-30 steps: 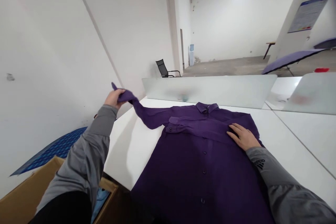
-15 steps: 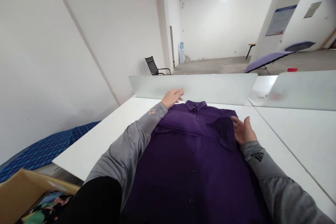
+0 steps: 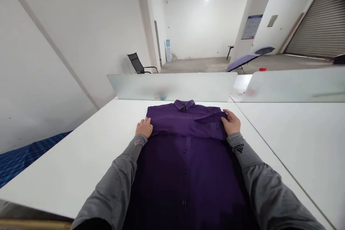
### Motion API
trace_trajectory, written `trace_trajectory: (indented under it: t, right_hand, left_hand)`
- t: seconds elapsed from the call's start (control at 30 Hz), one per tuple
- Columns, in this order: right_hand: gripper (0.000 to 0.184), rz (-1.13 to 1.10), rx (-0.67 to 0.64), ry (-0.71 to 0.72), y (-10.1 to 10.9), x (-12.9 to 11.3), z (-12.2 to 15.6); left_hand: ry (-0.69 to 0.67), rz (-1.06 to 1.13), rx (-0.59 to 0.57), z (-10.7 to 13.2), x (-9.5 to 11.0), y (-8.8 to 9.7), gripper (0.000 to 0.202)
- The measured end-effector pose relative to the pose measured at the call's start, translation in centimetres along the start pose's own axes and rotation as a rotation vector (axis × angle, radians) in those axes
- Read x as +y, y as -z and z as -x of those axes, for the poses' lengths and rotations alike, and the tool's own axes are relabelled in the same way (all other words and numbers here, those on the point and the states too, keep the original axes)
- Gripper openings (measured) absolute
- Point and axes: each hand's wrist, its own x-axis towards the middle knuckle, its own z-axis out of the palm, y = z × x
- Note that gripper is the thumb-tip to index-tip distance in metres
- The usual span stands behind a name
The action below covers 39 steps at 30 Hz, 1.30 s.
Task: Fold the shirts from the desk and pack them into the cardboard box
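A purple button-up shirt (image 3: 172, 158) lies front up, its collar at the far end and its sleeves folded across the chest. At the shirt's left side, my left hand (image 3: 144, 128) is closed on the folded edge, its fingertips partly hidden. Opposite it, my right hand (image 3: 231, 122) pinches the cuff end of a sleeve (image 3: 208, 127) between thumb and fingers at the right edge. Two small buttons show on that cuff. The shirt's lower end runs out of view toward me.
Under the shirt is a white table (image 3: 107, 143). A frosted divider (image 3: 175, 86) stands along its far edge, with a second panel (image 3: 299, 86) to the right. A blue patterned cloth (image 3: 32, 154) lies beyond the left edge. Farther back are a black chair (image 3: 137, 64) and a purple umbrella (image 3: 242, 61).
My left hand has come down from near the collar to the shirt's left edge. My right hand has closed on the cuff, and the sleeve now lies flatter across the chest. The view has shifted right.
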Motion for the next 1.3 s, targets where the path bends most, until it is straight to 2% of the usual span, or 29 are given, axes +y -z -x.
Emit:
trace_trajectory:
  t: [0.13,0.2,0.23,0.33,0.4,0.47,0.53,0.67,0.73,0.83,0.93,1.07,1.17,1.3]
  right_hand:
    - [0.045,0.223,0.084,0.028,0.8,-1.0,0.5]
    - [0.041,0.322,0.150,0.157,1.0,-2.2,0.8]
    - [0.040,0.378,0.138,0.239,1.0,-3.0,1.1]
    - [0.044,0.593,-0.086,0.440,0.2,-4.8,2.1]
    - [0.050,0.736,-0.244,0.497,-0.3,-5.2,2.6]
    - [0.049,0.826,-0.357,0.465,-0.5,-4.8,2.8]
    - [0.041,0.868,-0.422,0.415,-0.3,-4.2,2.6]
    - [0.033,0.856,-0.356,0.476,0.5,-4.1,2.0]
    - [0.028,0.784,-0.368,0.495,0.8,-4.2,1.7]
    - [0.023,0.598,-0.478,0.364,0.9,-3.9,1.4]
    - [0.027,0.489,-0.451,0.196,0.7,-2.8,1.1]
    - [0.025,0.534,-0.353,0.135,0.4,-1.8,0.9]
    - [0.024,0.599,-0.383,0.122,0.3,-1.7,0.8]
    - [0.010,0.648,-0.411,0.132,0.1,-2.2,0.9]
  left_hand:
    - [0.063,-0.051,0.013,0.0,0.2,0.2,0.051]
    - [0.088,-0.076,0.041,0.0,0.7,0.6,0.051]
    - [0.082,-0.090,0.070,-0.1,1.0,0.9,0.052]
    - [-0.087,-0.099,0.128,-0.6,1.9,1.4,0.055]
    - [-0.225,-0.077,0.056,-1.0,2.3,1.4,0.054]
    - [-0.257,-0.066,-0.067,-1.3,2.5,1.0,0.054]
    - [-0.224,-0.075,-0.129,-1.3,2.4,0.4,0.055]
    - [-0.192,-0.083,-0.119,-1.0,2.2,0.0,0.055]
    - [-0.194,-0.076,-0.119,-0.9,2.2,0.1,0.055]
    - [-0.196,-0.065,-0.111,-1.0,2.1,0.1,0.055]
    - [-0.198,-0.057,-0.097,-1.0,2.0,0.0,0.055]
    - [-0.194,-0.043,-0.092,-1.1,1.9,-0.3,0.055]
    - [-0.199,-0.039,-0.086,-1.1,1.9,-0.3,0.056]
    - [-0.193,-0.038,-0.083,-1.1,1.9,-0.2,0.055]
